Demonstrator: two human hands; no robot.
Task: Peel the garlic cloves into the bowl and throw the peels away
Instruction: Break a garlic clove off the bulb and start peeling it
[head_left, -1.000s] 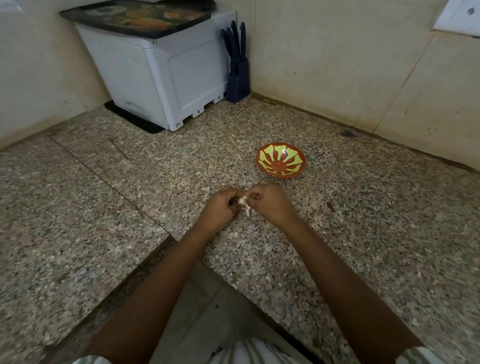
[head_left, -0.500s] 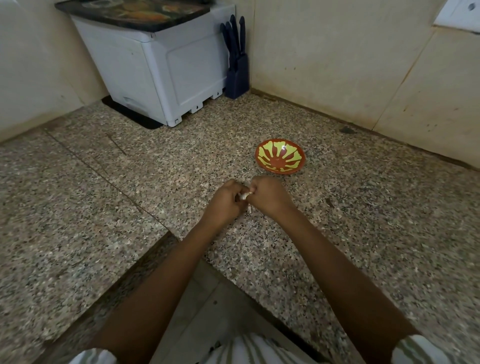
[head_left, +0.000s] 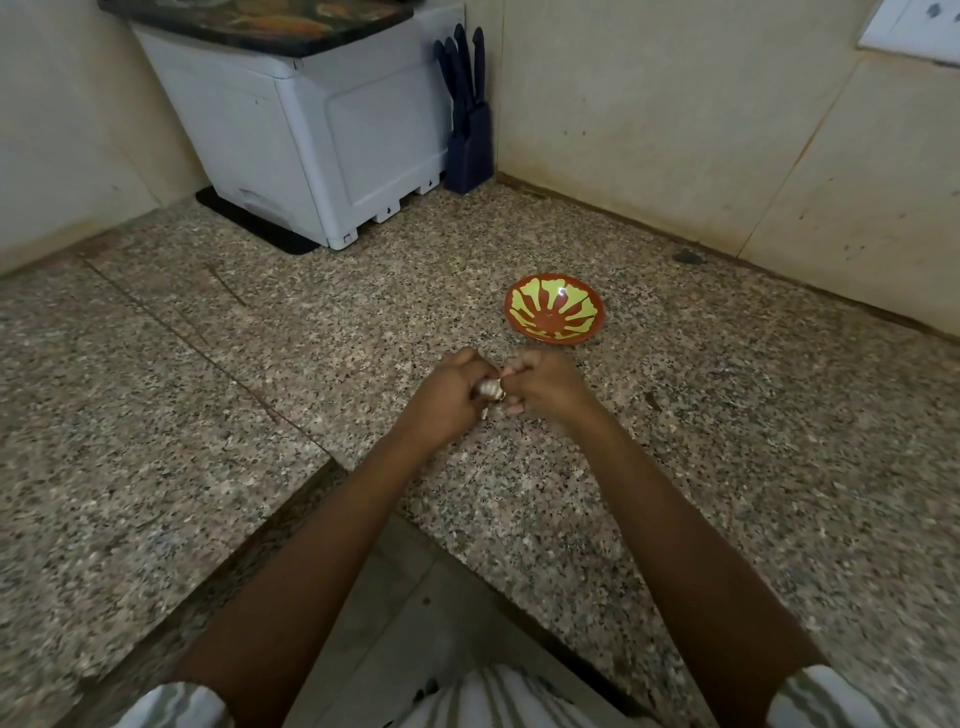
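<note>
The left hand (head_left: 445, 397) and right hand (head_left: 540, 384) meet knuckle to knuckle, both curled tight around a pale, papery garlic clove (head_left: 489, 388); only a sliver of it shows between the fingers. They hover over a speckled granite counter (head_left: 727, 467). Just beyond sits a shallow, glossy round bowl (head_left: 554, 307), red-brown with yellow petal shapes. In the far corner a dark blue knife block (head_left: 467, 130) stands beside a white plastic box (head_left: 322, 140), whose top is cut off
</note>
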